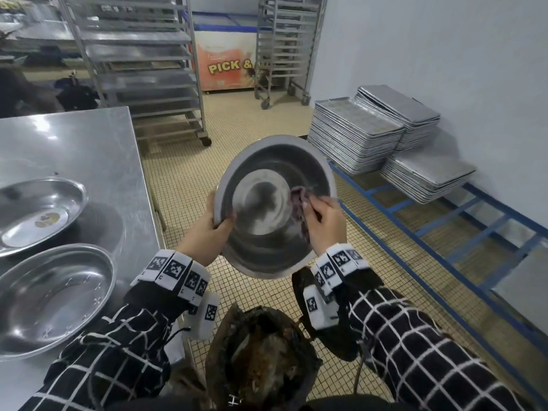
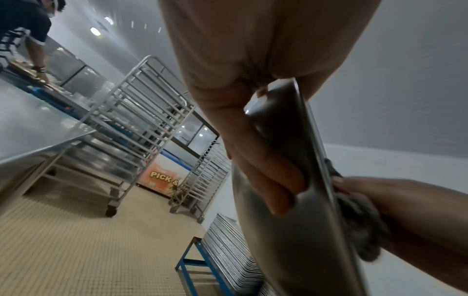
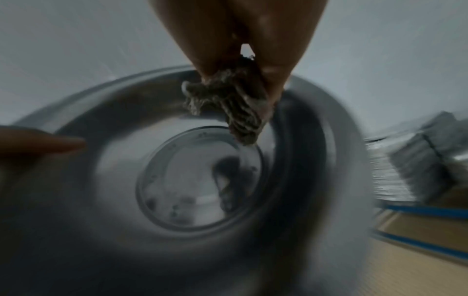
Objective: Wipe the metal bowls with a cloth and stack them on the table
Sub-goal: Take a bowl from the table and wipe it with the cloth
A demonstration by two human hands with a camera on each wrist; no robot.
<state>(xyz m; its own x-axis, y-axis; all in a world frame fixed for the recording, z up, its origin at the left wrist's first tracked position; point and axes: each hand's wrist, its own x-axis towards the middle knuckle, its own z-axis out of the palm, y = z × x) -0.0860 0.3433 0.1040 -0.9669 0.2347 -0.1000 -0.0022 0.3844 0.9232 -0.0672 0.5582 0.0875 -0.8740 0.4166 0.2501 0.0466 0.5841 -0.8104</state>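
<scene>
I hold a round metal bowl [image 1: 267,179] tilted up in front of me, above the tiled floor. My left hand [image 1: 212,229] grips its left rim, thumb inside and fingers behind; from the left wrist the bowl [image 2: 291,230] shows edge-on. My right hand [image 1: 321,218] pinches a small dark crumpled cloth [image 1: 299,200] against the inner right wall. In the right wrist view the cloth [image 3: 235,104] hangs from my fingertips over the bowl [image 3: 126,120], blurred. Two more metal bowls lie on the steel table [image 1: 89,137]: one further back [image 1: 38,212], one near me [image 1: 50,301].
Stacks of metal baking trays [image 1: 355,132] rest on a blue frame rack [image 1: 444,221] along the right wall. Wheeled tray racks [image 1: 142,60] and a chest freezer [image 1: 225,63] stand at the back. A dark bin with waste [image 1: 261,360] is at my feet. Another person [image 2: 27,30] works far left.
</scene>
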